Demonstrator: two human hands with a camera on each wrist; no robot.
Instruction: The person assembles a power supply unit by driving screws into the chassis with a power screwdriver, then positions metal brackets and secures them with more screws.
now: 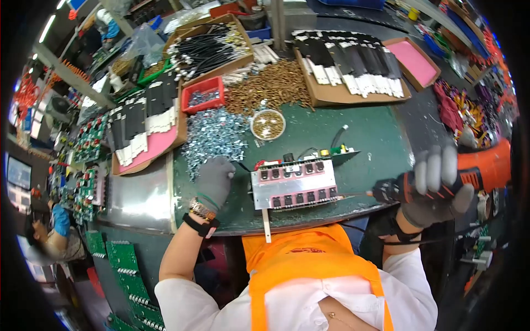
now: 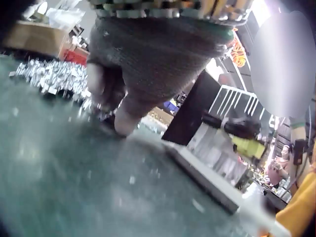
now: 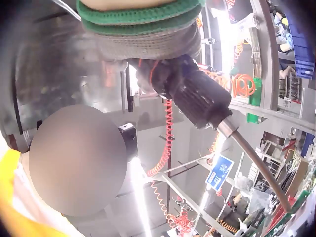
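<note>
My gloved left hand (image 1: 214, 183) is at the near edge of a pile of silver clips (image 1: 215, 135). In the left wrist view, the fingers of the hand (image 2: 143, 64) point down close to the green table, with a gap between two fingertips; anything under them is hidden. Right of it lies a silver metal block (image 1: 295, 185) with two rows of black components and a circuit board behind. My right hand (image 1: 439, 185) grips an orange and black power driver (image 1: 488, 165), its long bit pointing left to the block's right end. The right wrist view shows the driver's black nose (image 3: 202, 98) and bit (image 3: 261, 170).
Behind the block stand a round tub (image 1: 268, 124), a brass-coloured parts pile (image 1: 270, 83) and a red bin (image 1: 203, 95). Cardboard trays (image 1: 359, 99) of black-and-white strips flank them. A pale bar (image 1: 267, 226) sticks out past the table's front edge.
</note>
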